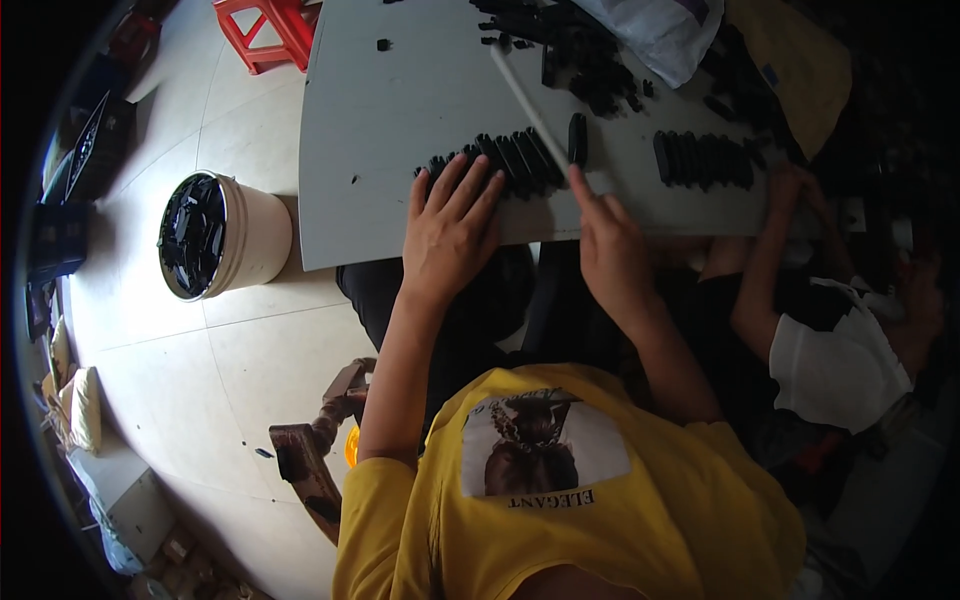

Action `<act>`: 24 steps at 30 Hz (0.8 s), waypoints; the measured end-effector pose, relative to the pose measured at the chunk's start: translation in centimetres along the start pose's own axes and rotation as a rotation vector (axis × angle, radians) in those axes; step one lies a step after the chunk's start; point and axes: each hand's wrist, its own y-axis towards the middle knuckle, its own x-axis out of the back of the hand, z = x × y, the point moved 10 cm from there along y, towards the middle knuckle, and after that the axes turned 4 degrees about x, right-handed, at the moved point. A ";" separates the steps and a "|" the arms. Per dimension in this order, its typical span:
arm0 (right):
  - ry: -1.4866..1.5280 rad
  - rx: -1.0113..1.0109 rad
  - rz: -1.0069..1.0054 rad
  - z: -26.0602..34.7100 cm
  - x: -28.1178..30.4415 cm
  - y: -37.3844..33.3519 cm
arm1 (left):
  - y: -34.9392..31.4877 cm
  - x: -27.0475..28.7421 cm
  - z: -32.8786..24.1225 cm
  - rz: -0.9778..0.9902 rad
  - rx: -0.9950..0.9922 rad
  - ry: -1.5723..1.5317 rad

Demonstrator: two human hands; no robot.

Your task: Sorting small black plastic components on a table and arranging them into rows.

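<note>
My left hand [450,225] lies flat with fingers spread over the left end of a row of black oblong pieces [522,162] near the table's front edge. In my right hand [612,240] is a thin pale stick [525,100], gripped at its near end with the index finger stretched along it. The stick slants up and to the left, over the right end of the row. A single black piece [578,140] stands just right of the stick. What the pieces are cannot be made out.
Loose black parts [600,85] are heaped at the back of the table [365,150], beside a white bag [660,35]. Another person's hands [790,190] are at the right, near a second row of black pieces [700,160]. A bucket [262,235] of black pieces and a red stool [270,30] stand left.
</note>
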 end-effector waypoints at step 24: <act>-0.027 0.052 0.013 2.7 -1.6 0.9 | 0.0 0.9 0.1 -0.106 -0.043 -0.058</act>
